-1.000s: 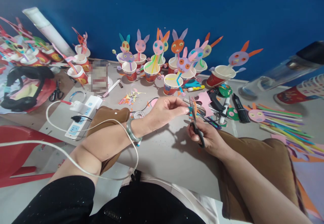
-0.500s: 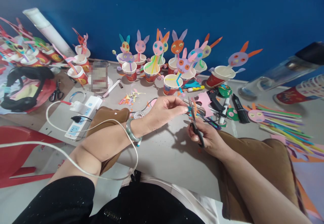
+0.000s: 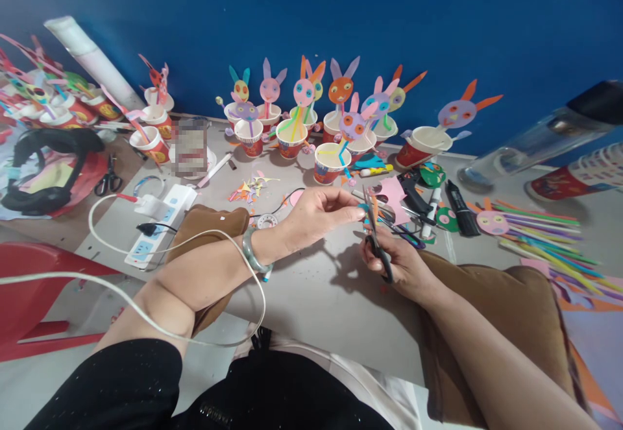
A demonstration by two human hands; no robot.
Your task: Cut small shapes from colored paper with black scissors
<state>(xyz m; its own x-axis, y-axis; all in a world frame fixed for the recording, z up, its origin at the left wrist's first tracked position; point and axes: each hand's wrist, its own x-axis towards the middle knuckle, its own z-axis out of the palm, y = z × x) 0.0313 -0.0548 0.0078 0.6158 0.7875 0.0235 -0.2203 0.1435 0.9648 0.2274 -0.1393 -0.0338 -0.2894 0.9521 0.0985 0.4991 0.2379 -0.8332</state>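
My left hand (image 3: pixel 324 216) pinches a small piece of blue paper (image 3: pixel 363 209) between thumb and fingertips. Wrapped round the black handles of the scissors (image 3: pixel 378 248), my right hand (image 3: pixel 402 264) holds them upright with the blades beside the blue piece. Whether the blades touch the paper I cannot tell. Just beyond the hands stands a paper cup (image 3: pixel 331 165) bearing a purple paper rabbit head (image 3: pixel 354 125). A cut pink paper sheet (image 3: pixel 392 198) lies behind the scissors.
More rabbit cups (image 3: pixel 291 141) line the blue wall. Paper scraps (image 3: pixel 253 188) and a power strip (image 3: pixel 160 226) lie left. Right are a glue gun (image 3: pixel 413 193), a black marker (image 3: pixel 461 209), coloured sticks (image 3: pixel 549 235) and a brown cushion (image 3: pixel 501 326). A white cable (image 3: pixel 146 320) crosses my left arm.
My hands and the scissors stay in nearly the same place. The blue piece in my left fingers has shifted very slightly.
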